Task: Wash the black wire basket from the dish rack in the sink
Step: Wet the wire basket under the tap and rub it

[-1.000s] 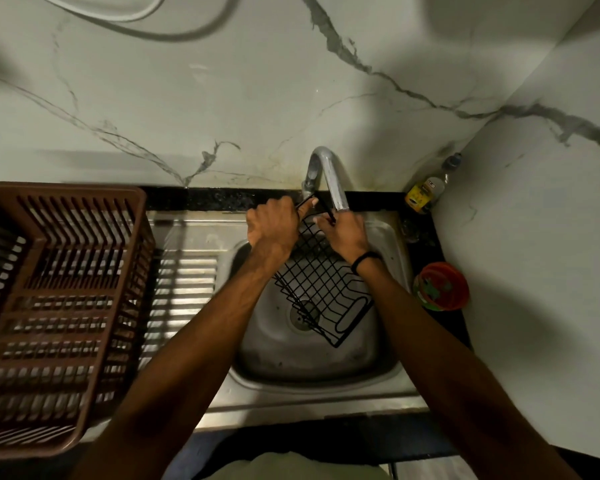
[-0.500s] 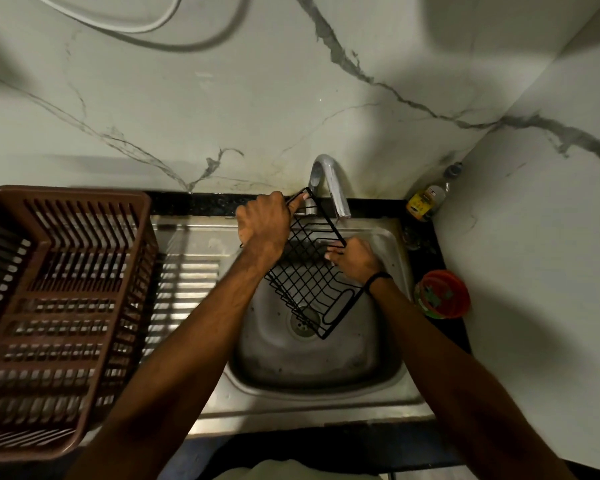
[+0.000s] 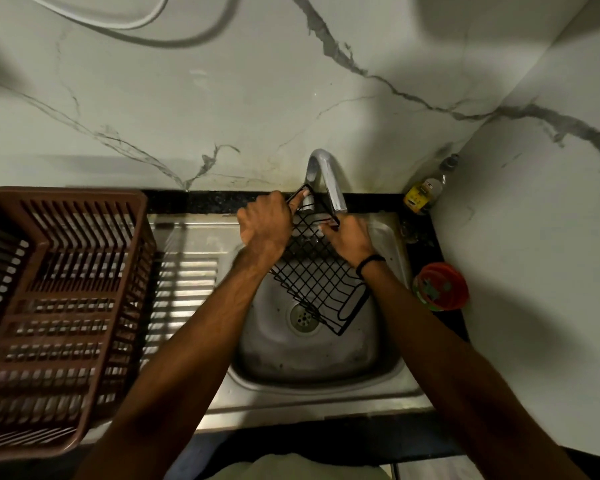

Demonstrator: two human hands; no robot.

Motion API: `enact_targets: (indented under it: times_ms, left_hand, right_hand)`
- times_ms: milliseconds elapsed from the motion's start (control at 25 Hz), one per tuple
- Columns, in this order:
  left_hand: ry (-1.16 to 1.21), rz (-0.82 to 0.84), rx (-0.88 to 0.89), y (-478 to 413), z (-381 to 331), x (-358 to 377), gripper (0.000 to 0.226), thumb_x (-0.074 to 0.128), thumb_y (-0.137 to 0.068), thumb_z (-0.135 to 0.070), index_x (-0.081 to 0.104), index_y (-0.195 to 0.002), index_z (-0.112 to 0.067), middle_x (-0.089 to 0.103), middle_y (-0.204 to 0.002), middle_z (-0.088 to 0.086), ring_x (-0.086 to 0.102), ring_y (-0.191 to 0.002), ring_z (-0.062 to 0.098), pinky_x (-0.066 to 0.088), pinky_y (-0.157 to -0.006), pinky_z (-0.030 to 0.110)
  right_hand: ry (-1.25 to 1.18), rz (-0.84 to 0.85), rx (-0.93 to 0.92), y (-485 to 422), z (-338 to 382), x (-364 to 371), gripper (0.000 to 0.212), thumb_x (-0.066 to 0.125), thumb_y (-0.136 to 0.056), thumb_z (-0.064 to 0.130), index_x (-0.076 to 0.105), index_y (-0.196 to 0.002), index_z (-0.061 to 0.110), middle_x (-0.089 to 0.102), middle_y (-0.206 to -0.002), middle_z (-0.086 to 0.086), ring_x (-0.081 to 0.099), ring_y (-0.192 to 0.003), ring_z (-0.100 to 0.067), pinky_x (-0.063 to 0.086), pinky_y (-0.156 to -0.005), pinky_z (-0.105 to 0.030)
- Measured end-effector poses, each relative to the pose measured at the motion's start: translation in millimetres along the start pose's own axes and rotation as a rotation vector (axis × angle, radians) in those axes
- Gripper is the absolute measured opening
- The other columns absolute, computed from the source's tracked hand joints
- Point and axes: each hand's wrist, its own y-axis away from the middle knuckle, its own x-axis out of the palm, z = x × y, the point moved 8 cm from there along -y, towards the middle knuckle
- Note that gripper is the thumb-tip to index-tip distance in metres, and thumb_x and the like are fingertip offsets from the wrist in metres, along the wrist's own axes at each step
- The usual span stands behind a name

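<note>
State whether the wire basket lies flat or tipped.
Tipped: the black wire basket slants over the sink, left hand and right hand holding its top edge near the tap.

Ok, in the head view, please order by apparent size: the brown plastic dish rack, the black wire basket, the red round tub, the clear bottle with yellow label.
1. brown plastic dish rack, nearest the camera
2. black wire basket
3. red round tub and clear bottle with yellow label: alike, not ranked

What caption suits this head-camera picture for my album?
Left hand and right hand hold the black wire basket at the tap, over the sink.
</note>
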Motion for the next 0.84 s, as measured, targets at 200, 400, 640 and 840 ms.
enact_targets:
  times_ms: [200,400,640,840]
  left_hand:
    - [-0.029,-0.056,-0.049,-9,23,-15,0.076,0.026,-0.097,-0.074,0.066,-0.1,-0.009,0.07,-0.094,0.013,0.067,-0.088,0.033,0.035,-0.073,0.039]
    - [0.065,-0.012,-0.077,0,14,-4,0.08,0.026,-0.094,-0.078,0.066,-0.097,-0.009,0.071,-0.097,0.016,0.067,-0.091,0.035,0.038,-0.075,0.04]
    - [0.256,0.007,-0.279,-8,64,22,0.081,0.022,-0.089,-0.085,0.055,-0.086,-0.012,0.066,-0.089,0.014,0.064,-0.084,0.034,0.051,-0.085,0.046]
    - [0.503,0.094,-0.338,-12,57,54,0.097,0.014,-0.078,-0.096,0.06,-0.087,-0.011,0.069,-0.094,0.019,0.067,-0.086,0.037,0.056,-0.085,0.051]
  right_hand:
    - [0.159,0.195,0.125,17,-59,19,0.023,0.066,-0.087,0.041,0.074,-0.093,0.02,0.07,-0.084,0.0,0.068,-0.087,-0.019,0.046,-0.069,-0.026]
    - [0.107,0.024,-0.005,1,-11,-3,0.026,0.054,-0.098,0.039,0.067,-0.107,0.018,0.063,-0.09,0.002,0.058,-0.084,-0.012,0.04,-0.075,-0.024]
    - [0.359,-0.142,0.001,35,-33,-29,0.027,0.052,-0.099,0.023,0.062,-0.118,0.007,0.064,-0.108,-0.012,0.061,-0.102,-0.027,0.041,-0.085,-0.028]
    - [0.331,-0.208,-0.492,70,23,-4,0.036,0.05,-0.097,0.008,0.057,-0.131,0.002,0.056,-0.137,-0.018,0.05,-0.13,-0.03,0.032,-0.112,-0.035]
